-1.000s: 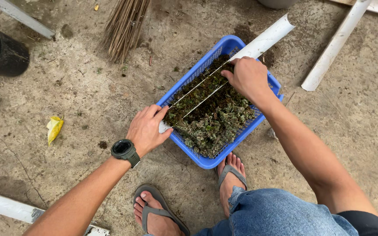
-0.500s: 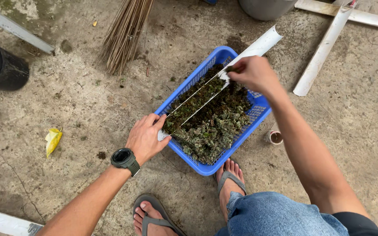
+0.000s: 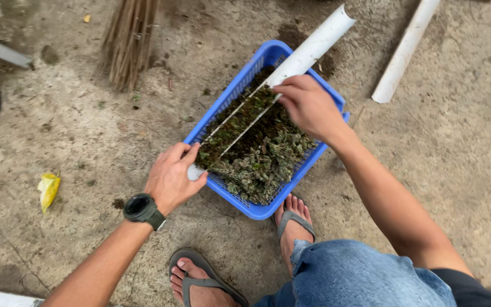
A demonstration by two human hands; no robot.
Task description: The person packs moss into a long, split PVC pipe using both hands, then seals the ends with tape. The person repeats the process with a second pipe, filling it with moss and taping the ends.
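A blue plastic basket (image 3: 227, 99) stands on the concrete floor, filled with dark green-brown plant matter (image 3: 262, 153). A white pipe (image 3: 308, 51) cut open along its length lies across the basket, its slot packed with the same matter. My left hand (image 3: 171, 176), with a dark watch on the wrist, grips the pipe's near end at the basket's rim. My right hand (image 3: 308, 105) rests on the pipe's middle, fingers curled over the open slot.
A bundle of broom sticks (image 3: 129, 40) lies at the back left. A second white pipe (image 3: 404, 48) lies at the back right. A yellow leaf (image 3: 48, 189) sits to the left. My sandalled feet (image 3: 294, 224) are just beneath the basket.
The view has shifted and the basket now sits more central. My right hand slid a little down the pipe toward me. The left hand keeps its hold on the near end.
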